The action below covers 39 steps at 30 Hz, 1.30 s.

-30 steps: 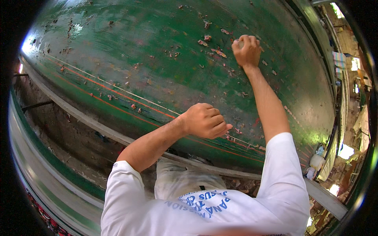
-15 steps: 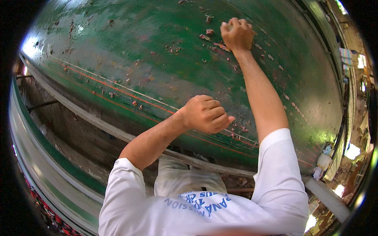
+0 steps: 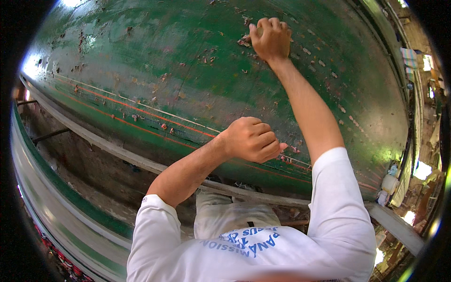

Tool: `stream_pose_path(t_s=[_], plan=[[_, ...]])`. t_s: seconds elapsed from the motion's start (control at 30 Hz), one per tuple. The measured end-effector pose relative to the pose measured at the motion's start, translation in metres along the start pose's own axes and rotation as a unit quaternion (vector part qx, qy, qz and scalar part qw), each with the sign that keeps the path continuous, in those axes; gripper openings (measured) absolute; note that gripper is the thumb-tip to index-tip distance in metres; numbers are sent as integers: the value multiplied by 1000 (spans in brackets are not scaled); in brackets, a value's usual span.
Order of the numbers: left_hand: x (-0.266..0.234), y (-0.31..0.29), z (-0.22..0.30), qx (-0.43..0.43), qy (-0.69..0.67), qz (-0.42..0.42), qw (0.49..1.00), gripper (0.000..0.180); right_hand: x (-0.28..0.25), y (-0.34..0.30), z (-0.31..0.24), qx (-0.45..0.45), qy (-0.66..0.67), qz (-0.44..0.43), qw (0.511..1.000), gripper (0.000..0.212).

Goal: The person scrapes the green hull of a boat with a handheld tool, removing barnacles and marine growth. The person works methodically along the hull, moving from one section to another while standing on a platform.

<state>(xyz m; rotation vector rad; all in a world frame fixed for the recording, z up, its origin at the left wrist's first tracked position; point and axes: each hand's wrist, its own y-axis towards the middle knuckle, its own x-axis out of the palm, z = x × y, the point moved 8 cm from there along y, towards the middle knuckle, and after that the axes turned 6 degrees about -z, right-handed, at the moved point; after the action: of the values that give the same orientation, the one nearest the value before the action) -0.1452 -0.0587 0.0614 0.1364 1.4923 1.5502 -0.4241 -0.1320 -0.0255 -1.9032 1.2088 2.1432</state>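
A long green tabletop [image 3: 206, 89] with pinkish scraps and dark stains lies before me. My right hand [image 3: 272, 41] reaches to its far part, fingers curled and thumb bent toward the forefinger. Whatever those fingers hold, if anything, is hidden from view. Just left of the thumb lies a crumpled pinkish clump [image 3: 244, 41]. Nearer to me, my left hand [image 3: 256, 139] is closed in a fist over the table's near side. Its inside cannot be seen. Small pink bits [image 3: 292, 150] lie on the green surface beside its thumb.
Orange and white lines [image 3: 159, 113] run along the near part of the tabletop. A pale rail [image 3: 112, 149] borders it in front of my body. At the left stands another long green-and-grey surface [image 3: 61, 202]. A whitish container [image 3: 389, 182] sits by the right end.
My right hand has moved left and slightly farther away, up to the pinkish clump. My left fist keeps its shape and appears slightly farther right; the whole view has shifted a little.
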Motion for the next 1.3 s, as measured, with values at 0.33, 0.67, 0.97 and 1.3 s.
stream_pose_path(t_s=[0.33,0.67,0.97,1.3], plan=[[2,-6,0,2,-1,10,1000,53,13,14,19,11,-15,-34,999,30],[-1,-1,0,4,-2,25,1000,54,-5,15,25,26,-22,-32,999,28],[4,0,1,-4,-7,6,1000,50,-5,12,44,58,-50,-33,997,29],[4,0,-1,7,4,18,1000,51,-3,10,39,73,-32,-32,996,27]])
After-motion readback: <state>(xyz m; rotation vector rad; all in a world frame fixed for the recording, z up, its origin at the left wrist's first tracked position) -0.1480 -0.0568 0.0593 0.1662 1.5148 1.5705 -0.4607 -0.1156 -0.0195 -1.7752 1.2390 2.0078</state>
